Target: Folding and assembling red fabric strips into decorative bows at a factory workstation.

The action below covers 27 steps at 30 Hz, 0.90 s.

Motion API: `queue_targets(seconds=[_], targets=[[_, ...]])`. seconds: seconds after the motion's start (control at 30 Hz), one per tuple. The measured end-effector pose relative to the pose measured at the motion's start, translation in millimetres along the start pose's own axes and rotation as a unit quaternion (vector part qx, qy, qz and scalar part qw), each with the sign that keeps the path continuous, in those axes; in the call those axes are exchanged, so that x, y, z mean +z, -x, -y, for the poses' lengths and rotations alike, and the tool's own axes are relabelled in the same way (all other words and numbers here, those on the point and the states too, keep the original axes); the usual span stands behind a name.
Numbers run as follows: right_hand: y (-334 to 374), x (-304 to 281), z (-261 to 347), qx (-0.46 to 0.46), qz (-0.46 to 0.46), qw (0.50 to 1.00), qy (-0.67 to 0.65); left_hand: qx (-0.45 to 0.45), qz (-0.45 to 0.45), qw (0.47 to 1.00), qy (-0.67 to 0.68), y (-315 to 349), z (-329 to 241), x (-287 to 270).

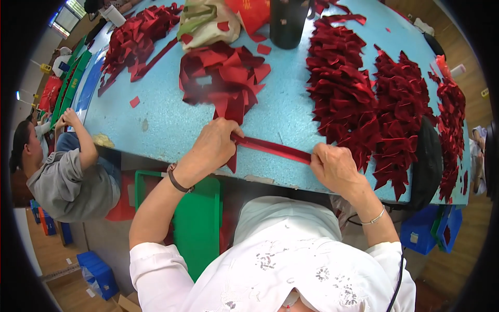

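A narrow dark red ribbon strip (275, 149) is stretched between my two hands over the table's near edge. My left hand (213, 145) has its fingers closed on the strip's left end. At the other end, my right hand (335, 165) pinches it between thumb and curled fingers. Just beyond my left hand lies a loose, tangled heap of red ribbon pieces (226, 73), and part of one piece hangs beneath that hand. To the right of my right hand, red ribbon bows are heaped in long rows, the nearest row (340, 83) running away from me.
The light blue table (291, 117) also bears a second ribbon heap (138, 39), a cloth bag (210, 21), a dark cup (288, 23) and a black object (428, 161) at right. A green crate (195, 223) stands below the edge. Another person (78, 177) sits at left.
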State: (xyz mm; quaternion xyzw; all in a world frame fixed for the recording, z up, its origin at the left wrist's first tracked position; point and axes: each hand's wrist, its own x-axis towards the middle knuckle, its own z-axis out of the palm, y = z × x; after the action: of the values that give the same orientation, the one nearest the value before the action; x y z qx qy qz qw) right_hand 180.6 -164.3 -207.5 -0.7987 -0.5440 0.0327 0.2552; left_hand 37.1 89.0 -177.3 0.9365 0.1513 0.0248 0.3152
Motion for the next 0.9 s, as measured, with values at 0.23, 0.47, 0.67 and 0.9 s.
queue_targets(seconds=[0.23, 0.47, 0.67, 0.9], targets=[[8.0, -13.2, 2.6, 0.003, -0.026, 0.999, 0.027, 0.023, -0.049, 0.998, -0.022, -1.2, 16.9, 15.9], [-53.3, -18.2, 33.3, -0.058, -0.104, 0.992, -0.046, 0.043, -0.042, 0.998, -0.022, -6.5, 22.4, 5.9], [-104.4, 13.3, 53.9, -0.034, 0.107, 0.960, -0.256, 0.017, -0.021, 1.000, -0.009, -3.0, 17.4, 13.8], [-103.4, 27.4, 70.5, 0.018, 0.268, 0.928, -0.257, 0.025, -0.050, 0.998, 0.000, 8.3, 10.4, 17.0]])
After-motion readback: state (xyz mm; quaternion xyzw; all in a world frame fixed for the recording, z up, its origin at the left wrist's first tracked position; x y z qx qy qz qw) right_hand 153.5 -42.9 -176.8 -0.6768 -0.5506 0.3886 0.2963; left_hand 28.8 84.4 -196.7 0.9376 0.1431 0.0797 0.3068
